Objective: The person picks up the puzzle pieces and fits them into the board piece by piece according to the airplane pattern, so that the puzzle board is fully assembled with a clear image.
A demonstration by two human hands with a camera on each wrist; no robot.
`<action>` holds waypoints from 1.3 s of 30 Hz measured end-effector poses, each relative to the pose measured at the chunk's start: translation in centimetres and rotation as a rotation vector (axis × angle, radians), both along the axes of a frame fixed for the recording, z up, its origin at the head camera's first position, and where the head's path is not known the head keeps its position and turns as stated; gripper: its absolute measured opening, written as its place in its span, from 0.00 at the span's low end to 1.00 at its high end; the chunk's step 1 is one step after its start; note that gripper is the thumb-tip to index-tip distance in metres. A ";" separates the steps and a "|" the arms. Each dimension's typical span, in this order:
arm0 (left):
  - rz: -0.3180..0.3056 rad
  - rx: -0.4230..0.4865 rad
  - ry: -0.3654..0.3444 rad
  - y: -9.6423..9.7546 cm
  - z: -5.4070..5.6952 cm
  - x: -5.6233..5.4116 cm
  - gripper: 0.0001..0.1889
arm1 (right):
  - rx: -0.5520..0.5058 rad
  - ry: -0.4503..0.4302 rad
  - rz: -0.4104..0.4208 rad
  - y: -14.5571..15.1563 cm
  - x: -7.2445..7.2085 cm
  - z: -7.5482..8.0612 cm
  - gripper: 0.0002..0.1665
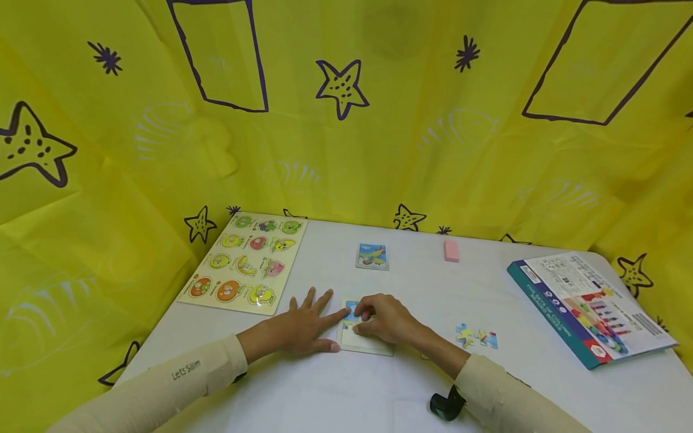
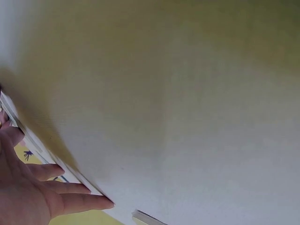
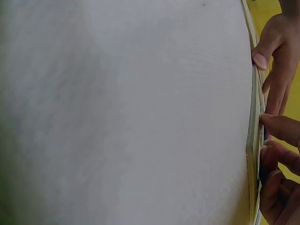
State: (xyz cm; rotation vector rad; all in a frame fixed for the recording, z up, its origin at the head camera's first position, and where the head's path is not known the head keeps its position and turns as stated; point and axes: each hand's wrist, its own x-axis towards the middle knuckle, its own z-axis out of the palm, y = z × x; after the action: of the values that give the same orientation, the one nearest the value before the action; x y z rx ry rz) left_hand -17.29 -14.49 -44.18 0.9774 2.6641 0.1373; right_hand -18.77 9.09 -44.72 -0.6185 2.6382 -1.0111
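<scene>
A small puzzle board (image 1: 368, 344) lies in the middle of the white table, with picture pieces (image 1: 352, 308) filling its upper left part and the lower part bare. My left hand (image 1: 308, 328) lies flat beside it, fingers spread, index fingertip and thumb at the board's left edge. Over the board, my right hand (image 1: 387, 319) has its fingers bent, and thumb and index finger pinch a puzzle piece (image 1: 351, 325) low against it; the hand hides the board's right part. The right wrist view shows the fingertips (image 3: 268, 119) close to the board's surface.
Two loose puzzle pieces (image 1: 476, 337) lie to the right. Behind the board sits a picture puzzle (image 1: 372, 256), near a pink block (image 1: 451, 251). A fruit board (image 1: 243, 264) lies at left, a flat box (image 1: 590, 307) at right, a black object (image 1: 446, 406) by the right sleeve.
</scene>
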 end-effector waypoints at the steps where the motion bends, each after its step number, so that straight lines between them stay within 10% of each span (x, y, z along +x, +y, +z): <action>1: 0.000 -0.003 0.000 0.0 0.0 0.0 0.39 | 0.001 -0.001 0.001 0.0 0.0 0.0 0.10; 24: 0.025 -0.067 -0.011 0.4 0.5 0.3 0.40 | 0.004 0.036 0.047 0.8 0.2 0.4 0.11; 39: 0.020 -0.051 -0.002 0.3 0.4 0.4 0.39 | -0.135 0.033 0.072 7.1 0.7 1.7 0.10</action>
State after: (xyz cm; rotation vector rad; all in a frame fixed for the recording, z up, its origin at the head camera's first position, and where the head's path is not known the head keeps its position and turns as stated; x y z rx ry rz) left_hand -16.94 -14.22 -43.76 0.9342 2.6626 0.0749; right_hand -18.07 16.14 -43.03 -0.7606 2.5709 -1.1742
